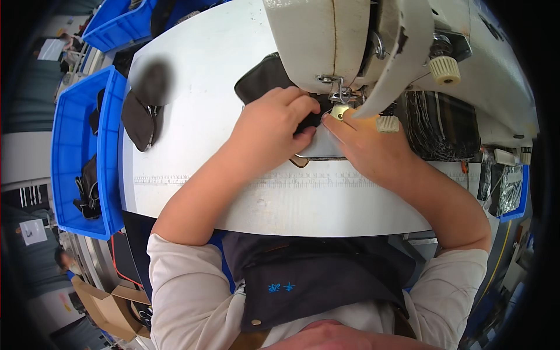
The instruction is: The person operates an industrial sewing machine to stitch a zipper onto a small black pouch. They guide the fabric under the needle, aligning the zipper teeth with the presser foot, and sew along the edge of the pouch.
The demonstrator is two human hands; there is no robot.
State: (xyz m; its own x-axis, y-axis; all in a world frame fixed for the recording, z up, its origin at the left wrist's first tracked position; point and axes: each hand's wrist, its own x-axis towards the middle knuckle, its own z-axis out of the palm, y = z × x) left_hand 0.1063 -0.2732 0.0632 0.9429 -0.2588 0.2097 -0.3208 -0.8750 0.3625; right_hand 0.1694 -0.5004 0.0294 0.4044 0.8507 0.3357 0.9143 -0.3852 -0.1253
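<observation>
At the sewing machine, my left hand is closed on a small dark fabric piece, its fingers curled and its thumb pressed near the edge. My right hand closes on the same piece from the other side, fingertips beside the presser foot; part of that hand is hidden by the machine. Behind my left hand, a dark zippered pouch lies partly under the machine head. A brown-edged corner sticks out below my left thumb.
Several dark fabric pieces are stacked right of the needle. More dark pouches lie at the left of the white table. A blue bin with dark pieces stands along the left edge, another blue bin behind it.
</observation>
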